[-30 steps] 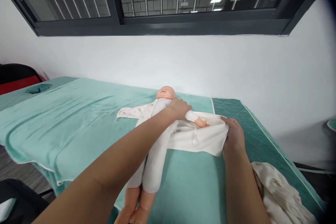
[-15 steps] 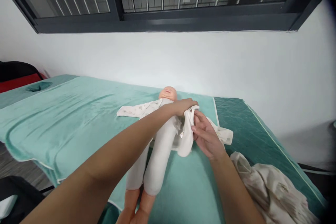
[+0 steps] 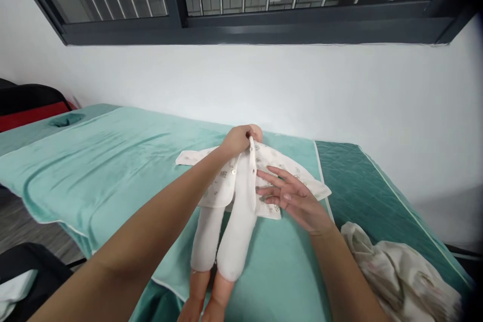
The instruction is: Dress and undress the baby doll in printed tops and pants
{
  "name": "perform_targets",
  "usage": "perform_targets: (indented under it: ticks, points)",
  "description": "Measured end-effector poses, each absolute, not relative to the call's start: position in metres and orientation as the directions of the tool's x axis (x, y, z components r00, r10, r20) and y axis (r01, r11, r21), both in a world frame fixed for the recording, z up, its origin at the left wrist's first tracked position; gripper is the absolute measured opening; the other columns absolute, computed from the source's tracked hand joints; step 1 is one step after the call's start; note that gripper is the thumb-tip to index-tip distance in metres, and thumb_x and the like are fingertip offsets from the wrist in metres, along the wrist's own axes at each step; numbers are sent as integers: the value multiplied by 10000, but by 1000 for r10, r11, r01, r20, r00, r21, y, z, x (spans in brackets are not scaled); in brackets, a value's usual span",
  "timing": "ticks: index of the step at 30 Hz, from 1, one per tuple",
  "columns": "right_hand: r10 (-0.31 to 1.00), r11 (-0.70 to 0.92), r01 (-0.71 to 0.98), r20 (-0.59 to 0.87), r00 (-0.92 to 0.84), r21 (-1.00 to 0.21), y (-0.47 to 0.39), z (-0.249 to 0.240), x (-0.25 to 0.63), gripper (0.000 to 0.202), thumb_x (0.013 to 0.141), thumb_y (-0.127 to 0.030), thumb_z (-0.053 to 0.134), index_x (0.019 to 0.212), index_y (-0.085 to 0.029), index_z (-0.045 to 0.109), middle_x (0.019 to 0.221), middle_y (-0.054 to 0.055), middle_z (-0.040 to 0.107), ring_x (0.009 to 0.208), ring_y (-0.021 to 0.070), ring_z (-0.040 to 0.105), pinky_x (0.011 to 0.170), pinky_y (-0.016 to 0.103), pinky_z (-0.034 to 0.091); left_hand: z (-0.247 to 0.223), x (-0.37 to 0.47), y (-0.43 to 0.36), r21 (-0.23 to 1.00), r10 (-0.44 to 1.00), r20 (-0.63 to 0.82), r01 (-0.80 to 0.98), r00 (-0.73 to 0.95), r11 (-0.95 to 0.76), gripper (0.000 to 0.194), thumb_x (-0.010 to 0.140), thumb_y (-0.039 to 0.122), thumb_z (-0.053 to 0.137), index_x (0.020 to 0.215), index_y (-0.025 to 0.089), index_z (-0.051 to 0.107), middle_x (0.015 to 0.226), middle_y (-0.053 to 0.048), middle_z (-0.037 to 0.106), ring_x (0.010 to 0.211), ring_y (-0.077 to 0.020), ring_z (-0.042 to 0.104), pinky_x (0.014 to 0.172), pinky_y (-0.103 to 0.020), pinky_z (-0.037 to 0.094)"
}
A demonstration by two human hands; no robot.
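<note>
A baby doll (image 3: 234,254) with white cloth legs lies on its back, its head mostly hidden behind my left hand (image 3: 238,140). Around its body is a white patterned baby shirt (image 3: 221,188), its front parted down the middle and its sleeves spread to both sides. The fingers of my left hand pinch the shirt's right front edge near the neck and hold it up. My right hand (image 3: 292,196) is open with fingers spread, beside that front panel; whether the fingertips touch the cloth I cannot tell. A button shows on the left front edge.
Teal sheets (image 3: 94,161) cover the bed. A crumpled cream cloth (image 3: 400,271) lies at the right by my forearm. Behind the bed are a white wall (image 3: 188,80) and a barred window. A black and red object (image 3: 33,105) stands at the far left; a black bag (image 3: 33,261) sits lower left.
The shirt's right front panel, bunched before, is now spread over the doll's right side in view. My left hand has moved left to the neck, and my right hand has let go and opened.
</note>
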State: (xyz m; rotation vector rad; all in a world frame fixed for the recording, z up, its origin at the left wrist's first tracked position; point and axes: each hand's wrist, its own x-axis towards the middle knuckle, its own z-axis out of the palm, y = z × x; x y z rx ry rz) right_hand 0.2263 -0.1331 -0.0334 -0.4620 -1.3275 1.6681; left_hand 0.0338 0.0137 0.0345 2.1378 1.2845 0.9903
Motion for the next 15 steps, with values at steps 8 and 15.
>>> perform_targets:
  ticks: [8,15]
  points:
    - [834,28,-419,252,-490,-908,-134,-34,222,515,880,-380,659,1378,-334,535,1563,91,410,1364,299,484,1088,486,409,16,-1,-28,776,915,399,510,61,-372,135,849,262,541,948,214,619,1047,-32,686,1012,-192,619,923,-332,462]
    - [866,148,-364,298,-401,-919,-137,-36,213,416,882,-362,669,1290,-339,596,1487,76,511,1320,293,529,1039,489,465,-45,-76,-113,924,973,149,376,-175,-74,226,883,382,546,1019,224,632,962,-23,690,824,-173,622,737,-297,479]
